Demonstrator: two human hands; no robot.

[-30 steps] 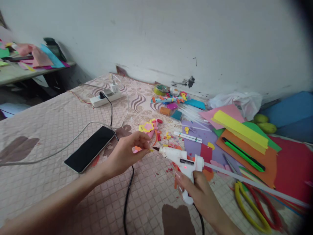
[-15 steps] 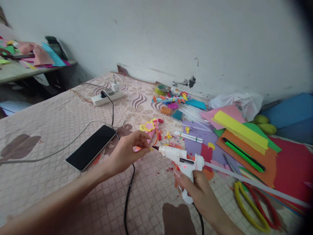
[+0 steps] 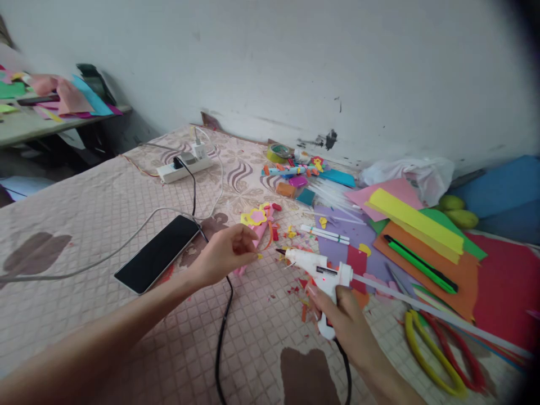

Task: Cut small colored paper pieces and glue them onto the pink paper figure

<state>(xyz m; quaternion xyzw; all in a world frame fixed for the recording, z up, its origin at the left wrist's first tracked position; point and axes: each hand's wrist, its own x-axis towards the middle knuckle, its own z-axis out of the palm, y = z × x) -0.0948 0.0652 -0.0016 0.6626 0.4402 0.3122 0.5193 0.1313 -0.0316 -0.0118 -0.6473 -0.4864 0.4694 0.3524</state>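
My right hand is wrapped round the handle of a white glue gun with a red light, its dark nozzle pointing left. A long glue stick runs out of its back end. My left hand is pinched left of the nozzle, apart from it, over a small yellow piece at the fingertips. Just beyond this hand lies a pink strip with a yellow and pink foam flower.
A phone, a power strip and cables lie at left. Coloured sheets, a green cutter, scissors, clay blocks and glue sticks spread at right. Another table with papers stands far left, beside the wall.
The glue gun in my right hand has moved right, away from my left fingertips. My left hand has barely moved.
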